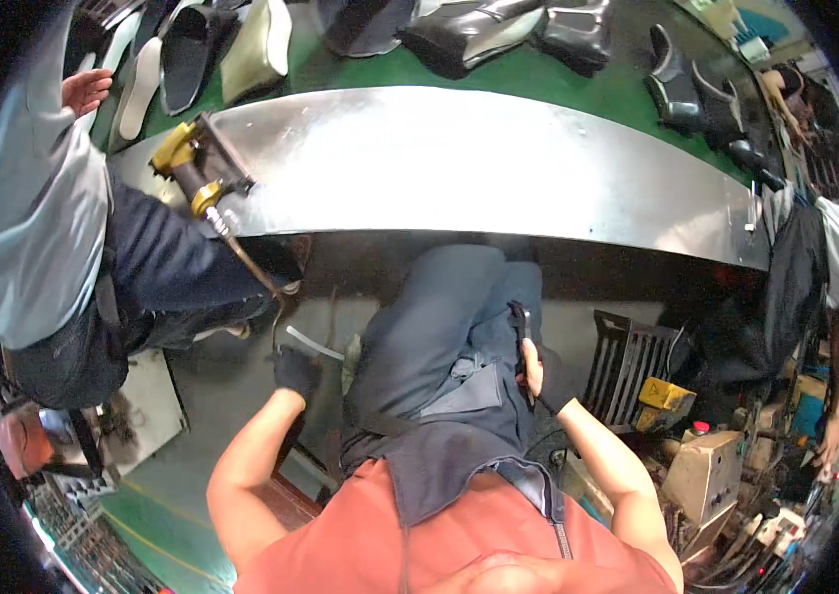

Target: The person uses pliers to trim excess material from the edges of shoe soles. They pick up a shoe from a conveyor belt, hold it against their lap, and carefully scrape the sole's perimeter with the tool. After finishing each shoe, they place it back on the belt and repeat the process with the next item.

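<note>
My left hand (298,374), in a dark glove, hangs low beside my left thigh. Its fingers are too dark to make out, and a thin curved strip rises close to it. Near that hand a pale tube (315,344) slants toward my leg. My right hand (535,374), gloved in black with bare fingertips showing, rests by my right thigh. It is closed on a slim black object (521,332) seen edge-on, whose kind I cannot tell. A yellow and black air-powered tool (187,168) with a hose lies on the metal bench's left end.
The curved metal bench edge (439,158) spans ahead of me. Behind it, shoes and boots (469,40) stand on a green surface. Another person's sleeve (33,228) is close at left. At right are a black slatted crate (628,366), a yellow box (665,398) and a beige machine box (702,475).
</note>
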A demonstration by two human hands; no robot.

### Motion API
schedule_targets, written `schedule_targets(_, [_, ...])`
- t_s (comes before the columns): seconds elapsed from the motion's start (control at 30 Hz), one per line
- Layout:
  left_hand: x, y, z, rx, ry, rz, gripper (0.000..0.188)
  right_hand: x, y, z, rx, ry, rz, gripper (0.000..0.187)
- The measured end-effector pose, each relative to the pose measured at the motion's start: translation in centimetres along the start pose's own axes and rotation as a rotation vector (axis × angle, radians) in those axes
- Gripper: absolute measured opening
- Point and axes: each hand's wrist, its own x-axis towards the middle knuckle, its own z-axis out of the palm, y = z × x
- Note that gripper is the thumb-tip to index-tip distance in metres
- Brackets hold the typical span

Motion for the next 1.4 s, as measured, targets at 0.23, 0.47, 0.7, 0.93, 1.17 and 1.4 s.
schedule_targets(0.23, [-1.9, 5.9, -2.7, -0.225, -0.011, 0.014, 0.033, -0.6, -1.1, -1.0, -0.046, -0.038, -0.125, 0.06])
schedule_targets(0.47, [-7.0, 7.5, -26.8, -0.561, -0.048, 0.341, 0.034, 0.7, 0.1, -1.5, -0.032, -0.095, -0.132, 0.061])
schedule_targets(0.7, [6.9, 12.0, -46.5, -0.765, 0.695, 0.417, 0.069, 0.7, -3.4, -2.3, 0.027, -0.32, -0.224, 0.051])
schedule_targets(0.93, [27.7, 13.6, -55.2, -0.443, 1.071, -0.022, 0.09, 1.9, -2.4, -0.9, 0.319, -0.336, -0.376, 0.042])
schedule_targets(1.17, [26.9, 10.9, -54.9, -0.573, 0.733, 0.03, 0.069, 3.0, -3.5, -3.1, 0.256, -0.394, -0.21, 0.041])
schedule_targets(1.4, [24.5, 17.6, -52.2, -0.982, 1.051, -0.2, 0.059, 2.2, -1.0, -2.3, 0.315, -0.344, -0.236, 0.037])
